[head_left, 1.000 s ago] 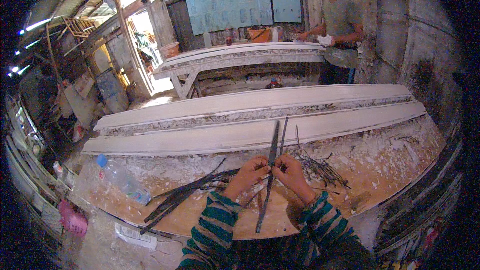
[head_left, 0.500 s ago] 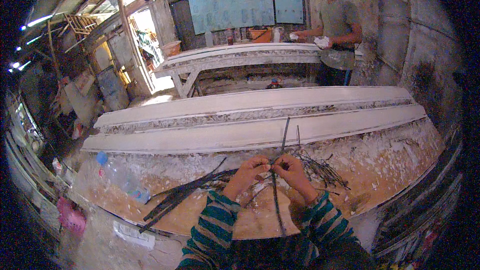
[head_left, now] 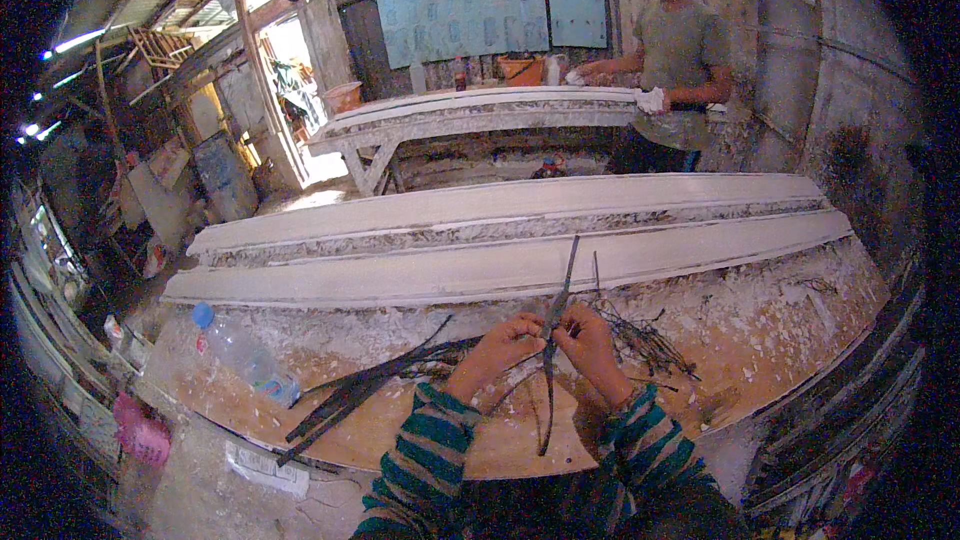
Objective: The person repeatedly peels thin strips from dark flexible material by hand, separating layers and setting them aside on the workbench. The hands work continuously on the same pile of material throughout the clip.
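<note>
Over the near edge of the table, a long thin dark strip (head_left: pixel 548 395) runs between my hands, its top end slanting up and its lower end hanging toward me. My left hand (head_left: pixel 498 352) pinches it from the left, fingertips closed. From the other side my right hand (head_left: pixel 590 348) grips it too, thumb and fingers pressed together. Just above my fingers the strip looks wider and flatter; its exact material I cannot tell. Left of my left hand lies a bundle of dark flat strips (head_left: pixel 345 400). Beyond my right hand is a tangle of thin dark strands (head_left: pixel 650 345).
A clear plastic bottle (head_left: pixel 245 355) with a blue cap lies at the table's left. Two long white plaster-like mouldings (head_left: pixel 500 275) span the table (head_left: pixel 770 340), with white crumbs scattered nearby. Behind, a masked person (head_left: pixel 680 50) holds white material at another bench (head_left: pixel 480 120).
The strip's lower end has swung left and rides higher, now slightly bent. My hands have barely shifted. The other person has moved a little to the right.
</note>
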{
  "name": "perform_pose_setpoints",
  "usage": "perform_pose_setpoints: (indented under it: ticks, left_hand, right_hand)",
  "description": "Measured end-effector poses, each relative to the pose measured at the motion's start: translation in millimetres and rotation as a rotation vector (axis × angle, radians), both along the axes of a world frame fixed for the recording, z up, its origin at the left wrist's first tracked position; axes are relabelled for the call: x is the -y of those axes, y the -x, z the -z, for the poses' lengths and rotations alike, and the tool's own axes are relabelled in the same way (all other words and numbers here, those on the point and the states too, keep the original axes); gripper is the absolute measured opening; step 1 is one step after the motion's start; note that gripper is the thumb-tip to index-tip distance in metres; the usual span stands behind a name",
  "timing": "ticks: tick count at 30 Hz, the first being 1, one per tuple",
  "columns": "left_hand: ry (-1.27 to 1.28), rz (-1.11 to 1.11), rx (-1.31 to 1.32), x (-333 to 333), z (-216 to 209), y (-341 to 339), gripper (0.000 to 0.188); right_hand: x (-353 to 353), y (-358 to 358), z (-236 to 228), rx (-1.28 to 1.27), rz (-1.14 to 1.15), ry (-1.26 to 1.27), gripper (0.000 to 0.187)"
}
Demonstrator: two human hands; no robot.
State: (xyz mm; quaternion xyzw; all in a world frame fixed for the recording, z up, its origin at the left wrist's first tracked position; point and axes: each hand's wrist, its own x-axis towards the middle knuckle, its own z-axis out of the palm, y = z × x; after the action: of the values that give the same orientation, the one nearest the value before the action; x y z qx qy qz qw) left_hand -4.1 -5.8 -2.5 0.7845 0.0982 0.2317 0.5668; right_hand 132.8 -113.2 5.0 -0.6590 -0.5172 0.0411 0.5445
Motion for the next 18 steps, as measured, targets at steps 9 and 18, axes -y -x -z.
perform_pose_setpoints:
  ticks: [9,18]
  left_hand:
    - [0.380,0.016,0.012,-2.4,-9.0,8.3,0.012]
    - [0.457,0.092,0.384,-34.1,2.0,18.4,0.012]
  right_hand:
    - [-4.7,-6.1,10.9,0.032,0.086,0.073,0.012]
    - [-14.1,-26.9,34.9,0.064,0.155,0.163,0.016]
